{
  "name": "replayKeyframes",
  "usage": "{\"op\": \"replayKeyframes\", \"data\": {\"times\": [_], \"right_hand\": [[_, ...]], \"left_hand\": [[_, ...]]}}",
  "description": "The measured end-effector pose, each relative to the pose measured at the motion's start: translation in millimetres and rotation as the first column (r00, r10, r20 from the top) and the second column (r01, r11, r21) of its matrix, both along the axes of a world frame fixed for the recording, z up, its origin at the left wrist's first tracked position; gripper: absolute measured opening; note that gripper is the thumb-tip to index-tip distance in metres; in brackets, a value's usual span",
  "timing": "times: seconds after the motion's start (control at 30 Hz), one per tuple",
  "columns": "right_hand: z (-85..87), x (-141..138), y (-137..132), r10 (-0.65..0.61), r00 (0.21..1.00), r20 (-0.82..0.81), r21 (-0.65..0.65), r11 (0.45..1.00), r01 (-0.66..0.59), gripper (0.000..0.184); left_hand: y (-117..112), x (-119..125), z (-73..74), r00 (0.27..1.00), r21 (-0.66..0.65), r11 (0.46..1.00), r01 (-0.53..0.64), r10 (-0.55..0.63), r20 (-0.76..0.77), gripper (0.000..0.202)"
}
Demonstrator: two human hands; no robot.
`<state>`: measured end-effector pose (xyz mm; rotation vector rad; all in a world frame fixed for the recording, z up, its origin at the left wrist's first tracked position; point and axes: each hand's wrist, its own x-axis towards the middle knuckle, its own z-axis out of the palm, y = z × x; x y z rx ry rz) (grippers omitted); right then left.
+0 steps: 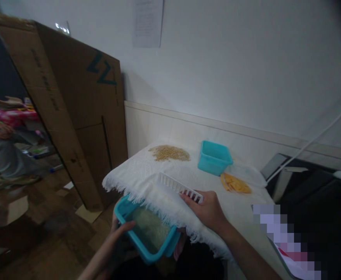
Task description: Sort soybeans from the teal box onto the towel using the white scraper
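My left hand [119, 227] grips the near left rim of a teal plastic tub [148, 256], its thumb over the edge. The tub is held just below the table's front edge, and pale rice-like grains [150, 225] lie inside it. Tablecloth fringe hangs over the tub's far side. My right hand [204, 206] is closed around one end of a white slotted plastic strip [176, 186], which stands on edge against the white tablecloth [141, 165]. Toward the back of the table is a spread pile of tan grains or beans [170, 153].
A second teal tub [215, 157] stands at the back right, beside an orange-yellow packet [236, 183] and a clear plastic lid [252, 177]. A tall cardboard box [71, 97] is on the left. At far left a person [1, 144] sits. Black items [313, 202] lie to the right.
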<state>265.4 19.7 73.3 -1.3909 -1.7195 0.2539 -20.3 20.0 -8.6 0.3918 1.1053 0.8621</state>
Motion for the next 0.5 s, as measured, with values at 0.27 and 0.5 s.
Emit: {"op": "replayKeyframes", "data": {"times": [0.27,0.5], "right_hand": [[-0.3,-11.3,5.3,0.061,0.997,0.043,0.084,0.994,-0.065,0.038],[-0.1,-26.5,18.9,0.102,0.987,0.125,0.19,0.974,-0.125,0.034]], "left_hand": [[5.7,-1.7,-0.9,0.998,-0.006,1.0,-0.006,0.006,-0.06,0.09],[22.9,-13.3,-19.5,0.998,0.003,1.0,-0.003,0.004,-0.059,0.103]]}}
